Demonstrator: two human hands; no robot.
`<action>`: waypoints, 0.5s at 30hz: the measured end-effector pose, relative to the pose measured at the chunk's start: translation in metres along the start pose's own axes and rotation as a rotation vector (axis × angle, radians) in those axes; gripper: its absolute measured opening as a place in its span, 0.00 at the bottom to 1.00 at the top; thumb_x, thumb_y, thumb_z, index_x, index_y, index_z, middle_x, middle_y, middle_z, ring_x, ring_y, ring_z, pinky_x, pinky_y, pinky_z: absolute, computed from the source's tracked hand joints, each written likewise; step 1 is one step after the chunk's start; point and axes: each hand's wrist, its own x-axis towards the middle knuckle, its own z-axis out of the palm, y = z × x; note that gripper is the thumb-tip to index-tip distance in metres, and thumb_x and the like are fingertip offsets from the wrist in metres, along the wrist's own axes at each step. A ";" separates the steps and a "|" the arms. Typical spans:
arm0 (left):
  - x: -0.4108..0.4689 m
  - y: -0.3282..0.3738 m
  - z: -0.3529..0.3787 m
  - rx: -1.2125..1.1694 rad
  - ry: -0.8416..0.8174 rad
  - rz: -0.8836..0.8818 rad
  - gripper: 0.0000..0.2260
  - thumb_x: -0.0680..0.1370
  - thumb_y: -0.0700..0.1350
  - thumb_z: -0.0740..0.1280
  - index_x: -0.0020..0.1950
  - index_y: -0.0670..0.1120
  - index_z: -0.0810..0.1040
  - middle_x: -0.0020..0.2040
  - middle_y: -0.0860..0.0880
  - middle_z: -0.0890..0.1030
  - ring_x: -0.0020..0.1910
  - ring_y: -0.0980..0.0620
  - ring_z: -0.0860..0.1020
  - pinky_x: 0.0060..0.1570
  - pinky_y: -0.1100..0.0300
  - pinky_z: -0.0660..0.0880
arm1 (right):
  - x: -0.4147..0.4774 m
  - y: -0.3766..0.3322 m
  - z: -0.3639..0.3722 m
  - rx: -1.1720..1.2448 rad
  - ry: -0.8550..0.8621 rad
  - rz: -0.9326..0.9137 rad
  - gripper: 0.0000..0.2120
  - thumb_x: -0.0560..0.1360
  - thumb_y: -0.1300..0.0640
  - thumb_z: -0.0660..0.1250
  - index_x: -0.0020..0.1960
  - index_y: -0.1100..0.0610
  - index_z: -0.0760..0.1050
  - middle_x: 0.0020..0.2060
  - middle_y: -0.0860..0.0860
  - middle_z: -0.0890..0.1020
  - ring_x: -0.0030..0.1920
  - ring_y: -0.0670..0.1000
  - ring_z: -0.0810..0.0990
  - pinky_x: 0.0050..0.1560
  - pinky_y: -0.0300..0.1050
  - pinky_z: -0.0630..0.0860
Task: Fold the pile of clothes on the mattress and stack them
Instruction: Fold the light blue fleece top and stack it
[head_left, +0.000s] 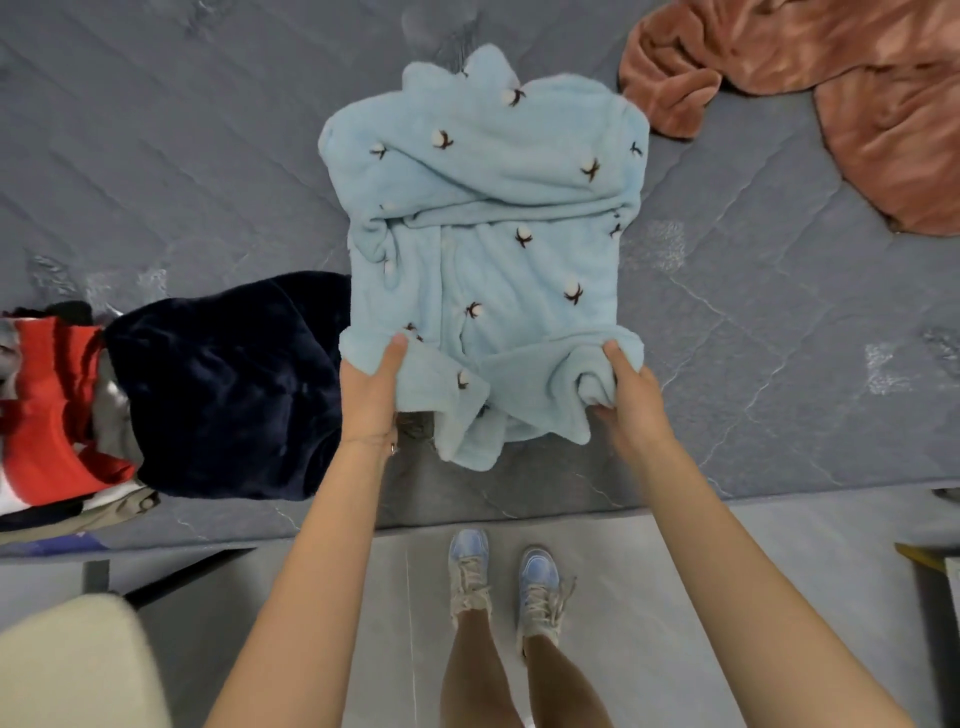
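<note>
Item: blue fleece top (493, 249). The left hand (371, 395) and right hand (631, 405) are pinching its hem corners. Lifting both grips level and folding away from them seems best.

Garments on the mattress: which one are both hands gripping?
The light blue garment, gripped by left hand and right hand; navy garment and pink garment lie unheld.

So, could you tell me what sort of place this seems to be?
Likely a bedroom: a bare quilted mattress carries loose fleece clothes, like the light blue garment and the pink garment.
</note>
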 end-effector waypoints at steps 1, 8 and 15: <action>0.009 0.010 0.008 -0.074 -0.049 -0.021 0.20 0.78 0.40 0.69 0.69 0.41 0.71 0.64 0.42 0.78 0.62 0.44 0.77 0.59 0.47 0.77 | 0.003 -0.011 0.008 0.028 -0.024 0.007 0.16 0.81 0.50 0.60 0.64 0.59 0.74 0.50 0.52 0.82 0.48 0.50 0.81 0.45 0.46 0.79; 0.074 0.072 0.048 -0.346 -0.226 -0.075 0.21 0.78 0.31 0.63 0.70 0.40 0.66 0.66 0.39 0.74 0.65 0.40 0.73 0.52 0.48 0.80 | 0.038 -0.071 0.064 0.271 -0.139 0.020 0.18 0.83 0.53 0.56 0.72 0.57 0.67 0.60 0.56 0.79 0.56 0.54 0.81 0.55 0.54 0.80; 0.161 0.122 0.068 -0.392 -0.193 -0.014 0.22 0.78 0.31 0.63 0.71 0.39 0.65 0.62 0.40 0.77 0.58 0.44 0.79 0.47 0.51 0.80 | 0.097 -0.117 0.114 0.522 0.084 -0.106 0.19 0.83 0.54 0.56 0.72 0.60 0.66 0.48 0.52 0.80 0.44 0.48 0.81 0.46 0.46 0.79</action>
